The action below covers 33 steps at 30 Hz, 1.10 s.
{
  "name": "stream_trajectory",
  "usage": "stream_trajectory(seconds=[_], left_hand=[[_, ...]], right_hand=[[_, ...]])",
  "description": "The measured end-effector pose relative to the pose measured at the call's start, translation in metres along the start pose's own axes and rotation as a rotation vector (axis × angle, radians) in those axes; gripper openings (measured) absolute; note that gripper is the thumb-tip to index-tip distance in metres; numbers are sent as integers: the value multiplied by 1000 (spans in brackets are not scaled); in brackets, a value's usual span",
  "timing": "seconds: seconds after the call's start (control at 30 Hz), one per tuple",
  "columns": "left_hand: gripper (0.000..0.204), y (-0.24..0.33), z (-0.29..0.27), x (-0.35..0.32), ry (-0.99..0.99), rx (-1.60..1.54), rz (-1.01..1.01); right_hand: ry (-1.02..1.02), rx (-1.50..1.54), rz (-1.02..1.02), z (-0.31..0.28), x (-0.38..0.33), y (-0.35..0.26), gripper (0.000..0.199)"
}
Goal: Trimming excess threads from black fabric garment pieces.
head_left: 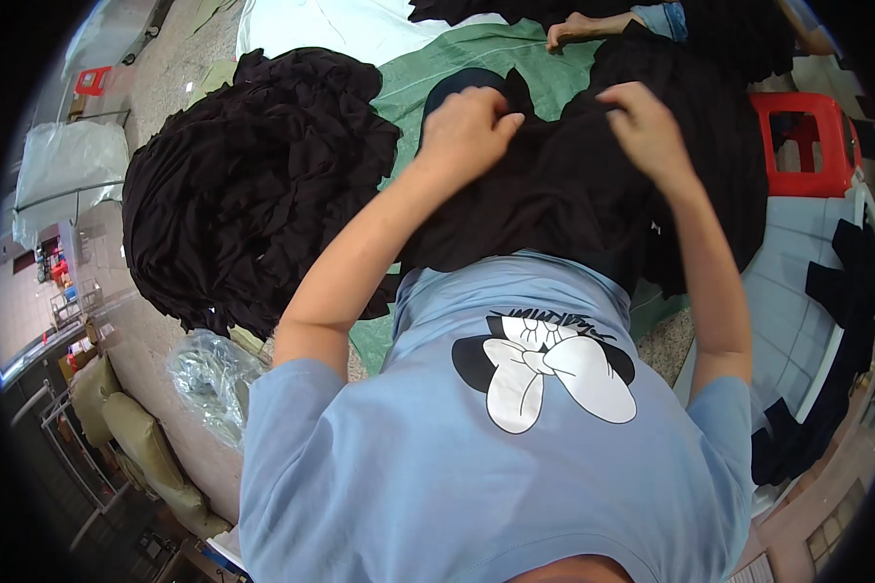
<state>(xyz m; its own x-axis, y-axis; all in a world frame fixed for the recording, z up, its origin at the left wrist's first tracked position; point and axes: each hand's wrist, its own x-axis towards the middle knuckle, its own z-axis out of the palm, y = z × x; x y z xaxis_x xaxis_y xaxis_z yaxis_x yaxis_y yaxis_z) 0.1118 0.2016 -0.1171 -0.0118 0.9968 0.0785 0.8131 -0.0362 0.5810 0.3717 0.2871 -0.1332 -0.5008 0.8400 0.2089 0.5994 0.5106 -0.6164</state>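
Black cloth (544,194) lies over my lap and spreads forward in loose folds. My left hand (472,126) is closed on the black cloth near its far left edge, with fingers curled and thumb to the right. Next to that hand a dark rounded shape (462,83) shows, perhaps my knee. My right hand (647,131) is over the cloth on the right side, its fingers bent and the thumb apart from them. Nothing shows between those fingers. To the left rises a big heap of black cloth pieces (262,185).
A green sheet (437,63) covers the floor beneath the cloth. Another person's hand (574,31) reaches in at the far side. A red plastic stool (807,180) stands at the right. Crumpled clear plastic (214,379) lies below the left heap; dark pieces (826,418) hang along the right.
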Motion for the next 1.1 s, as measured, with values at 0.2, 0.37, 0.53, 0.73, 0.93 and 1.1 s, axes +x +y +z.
stream_trajectory(seconds=[0.2,0.37,0.53,0.73,0.93,1.1], left_hand=[[29,-35,23,22,-48,-224,-13],[36,-49,-9,19,89,-206,-226],[28,-37,32,7,-25,386,224],[24,-44,-13,6,319,-368,-108],[24,-46,-71,-39,315,-1401,-304],[25,-49,-91,-75,251,-1408,-376]], right_hand=[[-359,-381,-166,57,-20,-13,26],[-52,-16,-300,33,-36,-63,23],[-442,217,-26,64,-47,-111,69],[-570,273,-249,5,-61,-121,36],[-155,489,-24,-132,-121,-54,22],[-555,-492,824,-152,-202,23,8]])
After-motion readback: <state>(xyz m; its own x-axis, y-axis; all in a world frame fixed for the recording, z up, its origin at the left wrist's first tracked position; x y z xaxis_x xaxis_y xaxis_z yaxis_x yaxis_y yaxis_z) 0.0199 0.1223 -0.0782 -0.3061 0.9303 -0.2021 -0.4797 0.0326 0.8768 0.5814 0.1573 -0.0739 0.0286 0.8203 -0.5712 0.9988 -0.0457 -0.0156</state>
